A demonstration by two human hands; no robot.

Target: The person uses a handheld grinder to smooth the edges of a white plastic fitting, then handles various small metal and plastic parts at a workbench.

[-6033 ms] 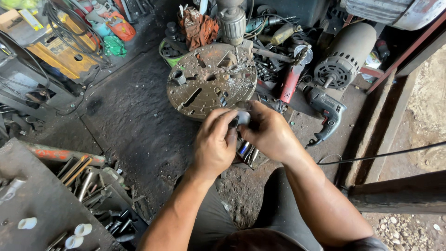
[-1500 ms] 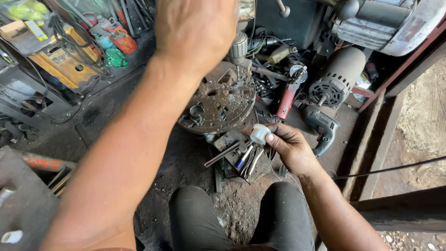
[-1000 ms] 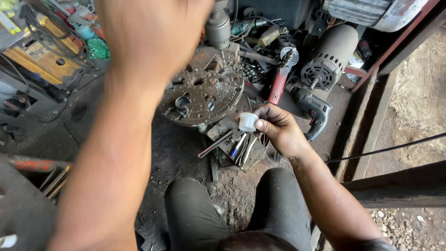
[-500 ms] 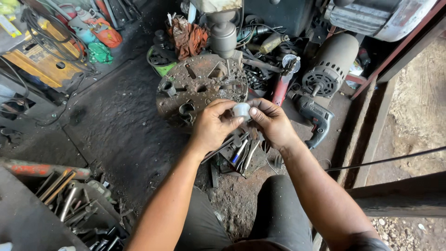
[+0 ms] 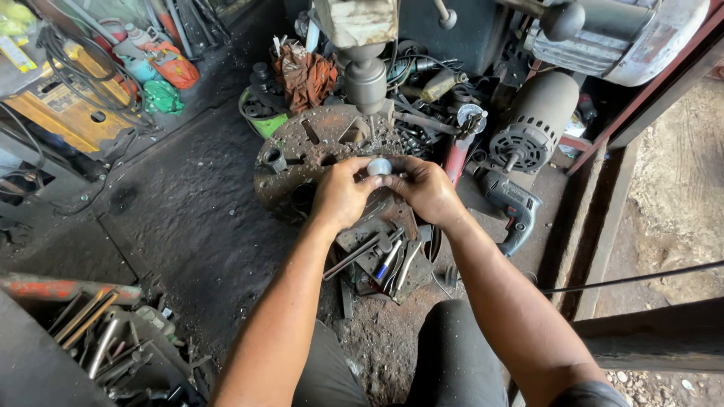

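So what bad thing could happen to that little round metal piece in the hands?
It might slip. Both hands, left hand and right hand, pinch the small round metal piece only at the fingertips, above the rusty slotted drill table. If dropped, it could roll into the pile of tools or the dirty floor and be hard to find. Fingers also sit close under the drill chuck.

— What is being held?
— A small round metal cylinder [image 5: 379, 166], pale grey, short and stubby.
— How does it sit?
— Its flat circular end faces up toward the camera. It is pinched from both sides at fingertip level, above the rusty round slotted drill table [image 5: 302, 147], just below the drill chuck [image 5: 366, 79].
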